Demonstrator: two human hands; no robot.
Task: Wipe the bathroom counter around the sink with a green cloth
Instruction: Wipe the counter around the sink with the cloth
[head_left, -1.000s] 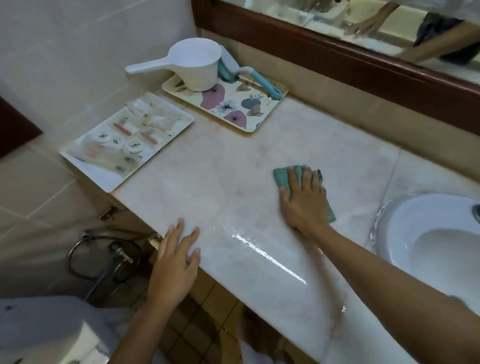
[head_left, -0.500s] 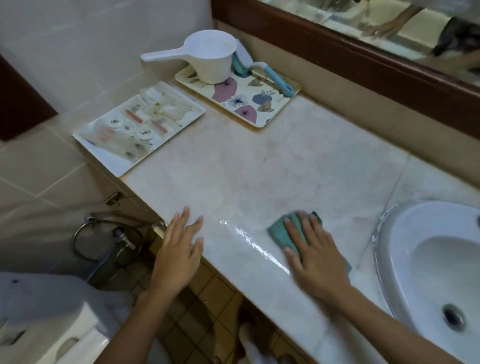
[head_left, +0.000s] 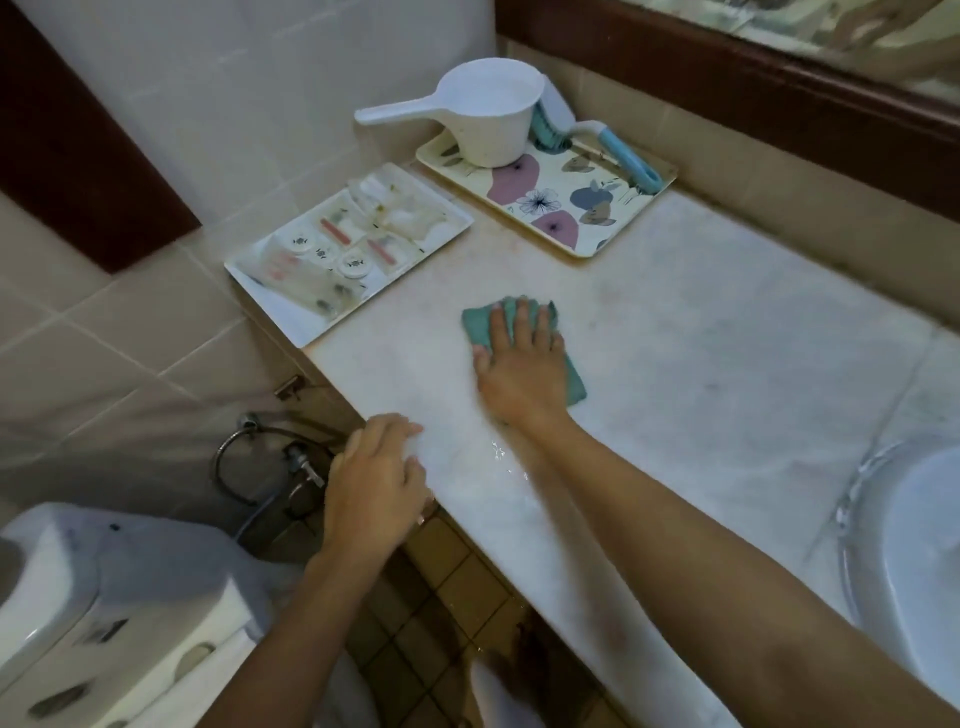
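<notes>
Resting on the near edge of the counter (head_left: 701, 374), left hand (head_left: 376, 483) relaxed, holding nothing, right hand (head_left: 522, 366) flat, fingers straight, pressing green cloth (head_left: 480, 326) mid-counter, cloth's long axis running far-left to near-right, sink (head_left: 914, 545) far right.

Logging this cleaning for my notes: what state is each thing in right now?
green cloth, flat on the counter under the right hand
right hand, fingers straight, pressing the cloth
left hand, resting on the counter's front edge
counter, wet sheen near its front edge
scoop, upright on the floral tray
brush, lying on that tray
</notes>
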